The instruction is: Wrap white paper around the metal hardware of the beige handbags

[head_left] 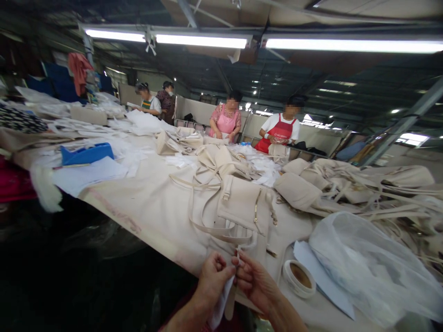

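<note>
Near the table's front edge, my left hand (pixel 215 276) is closed in a pinch on a white sheet (pixel 221 302) that hangs below it. Close beside it, my right hand (pixel 254 279) is also closed, its fingertips around something small and pale at a beige strap; what it is cannot be made out. A beige strap end (pixel 230 302) dangles beneath both hands. Just beyond them lies a beige bag (pixel 240 203) with a gold zipper and long looped straps (pixel 204 226).
A round tub of brown stuff (pixel 299 278), a clear plastic bag (pixel 367 263) and a heap of beige bags (pixel 346 184) lie to the right. A blue holder (pixel 86 154) and white sheets are at left. Several people stand across the table (pixel 138 207).
</note>
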The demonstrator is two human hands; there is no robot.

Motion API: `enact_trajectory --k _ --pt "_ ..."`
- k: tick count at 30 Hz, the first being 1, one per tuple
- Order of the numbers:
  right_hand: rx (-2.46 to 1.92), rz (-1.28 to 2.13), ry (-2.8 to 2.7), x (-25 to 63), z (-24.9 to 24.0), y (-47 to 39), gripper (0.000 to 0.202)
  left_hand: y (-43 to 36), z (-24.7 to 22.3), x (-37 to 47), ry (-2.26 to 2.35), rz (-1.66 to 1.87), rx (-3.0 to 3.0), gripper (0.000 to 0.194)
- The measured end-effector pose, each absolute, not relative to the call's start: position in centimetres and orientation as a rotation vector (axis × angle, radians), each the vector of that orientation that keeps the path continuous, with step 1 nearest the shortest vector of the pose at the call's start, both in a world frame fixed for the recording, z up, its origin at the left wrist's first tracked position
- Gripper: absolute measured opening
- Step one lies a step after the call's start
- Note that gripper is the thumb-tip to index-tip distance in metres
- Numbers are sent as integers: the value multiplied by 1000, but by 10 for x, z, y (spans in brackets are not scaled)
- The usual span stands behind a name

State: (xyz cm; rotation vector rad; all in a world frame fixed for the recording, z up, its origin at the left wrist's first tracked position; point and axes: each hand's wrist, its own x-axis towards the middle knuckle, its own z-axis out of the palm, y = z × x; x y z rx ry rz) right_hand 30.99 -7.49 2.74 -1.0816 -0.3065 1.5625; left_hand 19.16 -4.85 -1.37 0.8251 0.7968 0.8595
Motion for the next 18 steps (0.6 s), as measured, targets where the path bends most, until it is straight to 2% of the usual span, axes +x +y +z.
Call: enact_trajectory --k 5,9,14,18 --pt "-1163 1461 -514 317 19 -78 59 -42 -5 185 738 709 710 49" --pt "-1151 1405 -604 317 17 -80 56 -37 4 180 749 595 647 49" --pt "-1155 1360 -545 313 12 -82 57 -43 7 173 688 565 752 45" --pt "-1155 1396 -445 314 8 -86 52 -55 -4 161 719 460 895 31"
